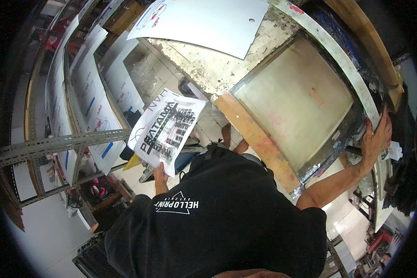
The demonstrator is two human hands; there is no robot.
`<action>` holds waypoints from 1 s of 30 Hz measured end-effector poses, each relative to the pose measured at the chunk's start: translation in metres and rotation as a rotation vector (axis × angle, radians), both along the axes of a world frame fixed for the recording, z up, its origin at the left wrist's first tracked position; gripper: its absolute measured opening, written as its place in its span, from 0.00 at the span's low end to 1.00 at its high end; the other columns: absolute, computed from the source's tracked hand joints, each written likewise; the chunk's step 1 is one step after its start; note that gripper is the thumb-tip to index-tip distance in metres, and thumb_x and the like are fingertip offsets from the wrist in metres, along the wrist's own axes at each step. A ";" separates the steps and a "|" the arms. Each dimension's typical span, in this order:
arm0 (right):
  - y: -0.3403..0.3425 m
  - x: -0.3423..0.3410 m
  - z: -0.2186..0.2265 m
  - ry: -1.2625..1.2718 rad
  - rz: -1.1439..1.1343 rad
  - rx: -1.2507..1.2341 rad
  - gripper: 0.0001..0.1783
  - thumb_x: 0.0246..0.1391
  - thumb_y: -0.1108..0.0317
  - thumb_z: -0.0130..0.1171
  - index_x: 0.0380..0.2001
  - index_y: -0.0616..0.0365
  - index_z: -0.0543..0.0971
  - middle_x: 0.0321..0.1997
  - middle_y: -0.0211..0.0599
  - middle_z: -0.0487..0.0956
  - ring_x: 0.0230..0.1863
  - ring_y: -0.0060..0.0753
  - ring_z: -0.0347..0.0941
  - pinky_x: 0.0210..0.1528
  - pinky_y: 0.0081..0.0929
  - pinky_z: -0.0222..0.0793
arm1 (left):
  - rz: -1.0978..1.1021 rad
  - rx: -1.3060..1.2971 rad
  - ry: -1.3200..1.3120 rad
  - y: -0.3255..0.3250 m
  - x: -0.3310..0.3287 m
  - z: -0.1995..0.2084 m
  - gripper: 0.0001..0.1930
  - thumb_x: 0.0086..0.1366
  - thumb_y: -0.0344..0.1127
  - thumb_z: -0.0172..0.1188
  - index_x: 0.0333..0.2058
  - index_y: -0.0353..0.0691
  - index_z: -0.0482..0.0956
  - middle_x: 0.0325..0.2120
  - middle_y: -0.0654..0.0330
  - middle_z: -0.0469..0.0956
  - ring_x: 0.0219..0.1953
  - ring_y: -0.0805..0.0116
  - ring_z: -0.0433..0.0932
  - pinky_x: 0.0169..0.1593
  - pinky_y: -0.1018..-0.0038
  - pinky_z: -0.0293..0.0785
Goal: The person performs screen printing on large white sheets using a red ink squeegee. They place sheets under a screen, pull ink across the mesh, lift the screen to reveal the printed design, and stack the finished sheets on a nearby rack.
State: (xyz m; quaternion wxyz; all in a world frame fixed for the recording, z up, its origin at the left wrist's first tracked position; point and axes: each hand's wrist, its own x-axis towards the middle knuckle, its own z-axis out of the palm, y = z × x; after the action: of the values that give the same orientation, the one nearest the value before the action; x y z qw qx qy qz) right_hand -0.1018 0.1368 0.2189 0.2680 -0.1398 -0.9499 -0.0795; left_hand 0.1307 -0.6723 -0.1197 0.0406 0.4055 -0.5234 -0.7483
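My left hand [160, 179] is closed on the lower edge of a printed paper sheet [167, 127], white with bold black lettering. The sheet hangs tilted left of the worktable. My right hand [376, 136] lies against the table's right edge, thumb and fingers apart, by a long curved pale bar [338, 44]. Between my arms lies a printing screen [301, 102] with yellowish mesh. Its near-left side is a stained wooden rail [259, 139].
A large white printed board [204, 23] lies on the paint-spotted tabletop [208, 62]. At left, a metal rack [65, 141] holds several white printed sheets [90, 92]. A wooden box [107, 201] stands below the rack. A wooden beam [373, 41] runs along the far right.
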 end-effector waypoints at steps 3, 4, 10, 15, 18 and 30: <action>-0.002 0.000 0.004 -0.003 0.023 0.028 0.34 0.59 0.49 0.52 0.67 0.39 0.60 0.64 0.43 0.65 0.66 0.50 0.58 0.64 0.51 0.49 | 0.076 0.100 -0.084 0.036 -0.055 -0.008 0.23 0.63 0.24 0.58 0.57 0.34 0.65 0.49 0.52 0.75 0.49 0.56 0.75 0.54 0.58 0.73; -0.003 -0.002 0.006 -0.007 0.035 0.024 0.34 0.59 0.49 0.52 0.67 0.39 0.60 0.64 0.42 0.66 0.66 0.49 0.58 0.64 0.51 0.50 | 0.061 0.084 -0.146 0.037 -0.074 -0.010 0.23 0.63 0.24 0.58 0.57 0.34 0.66 0.49 0.52 0.75 0.49 0.56 0.76 0.54 0.58 0.73; -0.008 -0.004 0.012 -0.037 -0.030 0.033 0.35 0.56 0.51 0.55 0.66 0.40 0.61 0.64 0.43 0.66 0.66 0.49 0.58 0.65 0.50 0.49 | -0.094 -0.098 -0.397 0.048 -0.183 -0.023 0.36 0.57 0.36 0.69 0.60 0.32 0.61 0.46 0.53 0.76 0.42 0.59 0.78 0.49 0.62 0.76; 0.008 -0.005 0.008 -0.024 -0.033 0.031 0.32 0.58 0.52 0.54 0.66 0.40 0.62 0.64 0.39 0.67 0.66 0.47 0.58 0.65 0.48 0.50 | -0.113 -0.759 0.128 0.043 -0.309 -0.020 0.33 0.59 0.37 0.67 0.58 0.28 0.64 0.45 0.49 0.76 0.41 0.62 0.78 0.44 0.69 0.76; -0.002 0.003 0.010 -0.073 -0.109 0.044 0.32 0.58 0.53 0.55 0.65 0.41 0.63 0.63 0.40 0.67 0.66 0.46 0.58 0.66 0.46 0.50 | -0.111 -0.291 0.378 0.121 -0.411 0.037 0.28 0.62 0.34 0.63 0.57 0.28 0.64 0.46 0.49 0.75 0.41 0.61 0.77 0.45 0.68 0.75; -0.010 0.002 0.009 -0.085 -0.123 -0.046 0.34 0.54 0.55 0.60 0.65 0.37 0.64 0.64 0.36 0.67 0.65 0.43 0.61 0.65 0.51 0.49 | -0.101 0.517 0.168 0.189 -0.629 0.045 0.22 0.69 0.32 0.52 0.59 0.34 0.59 0.46 0.53 0.70 0.45 0.60 0.72 0.46 0.63 0.74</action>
State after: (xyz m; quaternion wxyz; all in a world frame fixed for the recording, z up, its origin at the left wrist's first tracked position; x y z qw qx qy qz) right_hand -0.1000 0.1267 0.2282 0.2187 -0.2003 -0.9517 -0.0797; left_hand -0.4980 -0.4834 -0.0749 -0.0585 0.3124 -0.3294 -0.8891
